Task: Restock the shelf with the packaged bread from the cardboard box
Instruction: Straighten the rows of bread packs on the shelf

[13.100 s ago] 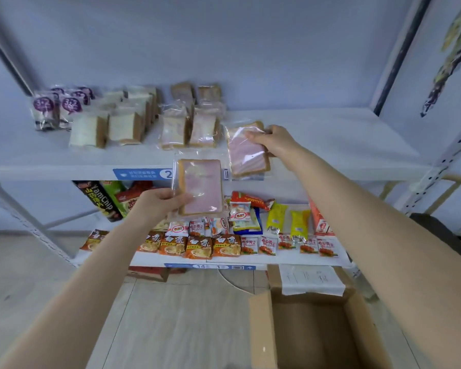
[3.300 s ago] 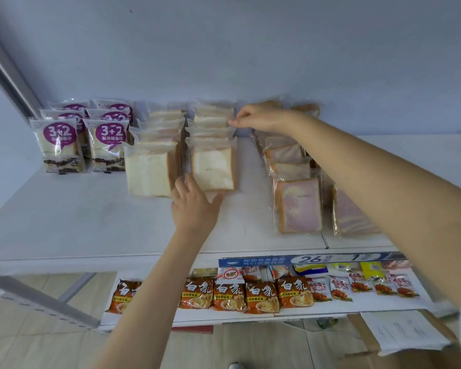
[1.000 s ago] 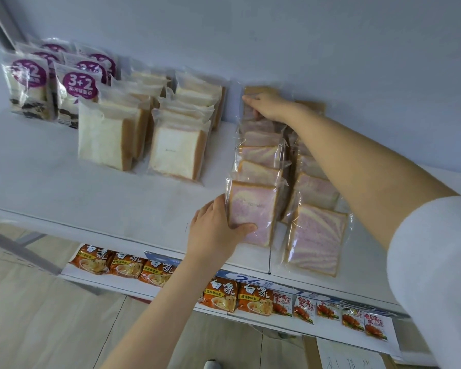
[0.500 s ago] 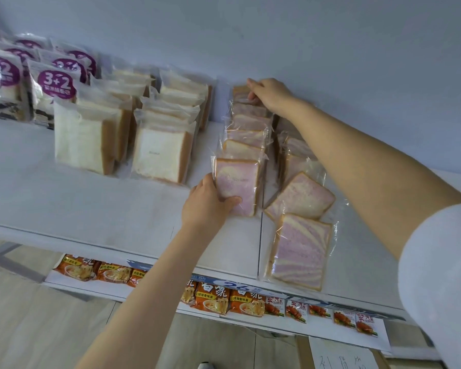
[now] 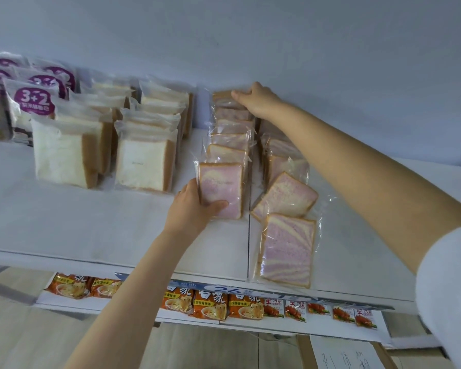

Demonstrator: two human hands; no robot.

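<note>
Left hand point(image 5: 194, 206) has its grip closed on the front pack of purple swirl bread point(image 5: 221, 190), thumb across the lower face and fingers behind the pack's left edge, holding it upright at the head of a row of like packs point(image 5: 230, 134) that runs back to the wall. Right hand point(image 5: 256, 101) reaches to the far end of that row, fingers curled over the rearmost pack point(image 5: 224, 95) against the wall; how tightly it grips cannot be told, since the fingertips are hidden behind the wrapping.

Only the head view shows all this. On the white shelf point(image 5: 104, 225) a second row of swirl bread stands just right of the first, partly hidden under the right forearm. Its two front packs have come down: one tilted pack point(image 5: 285, 195) leans askew, and one flat pack point(image 5: 288, 249) lies close to the shelf's front edge. To the left stand two rows of white bread packs point(image 5: 144, 163), and further left purple-labelled packs point(image 5: 32, 102) are cut off by the frame. Open shelf lies in front of the white bread and to the right of the fallen packs. Below, a lower shelf carries orange noodle packets point(image 5: 213, 304), partly blocked by the left forearm. A cardboard box point(image 5: 383, 355) shows only a corner at the bottom edge, with a handwritten paper point(image 5: 343, 355) on it that is too blurred to read.
</note>
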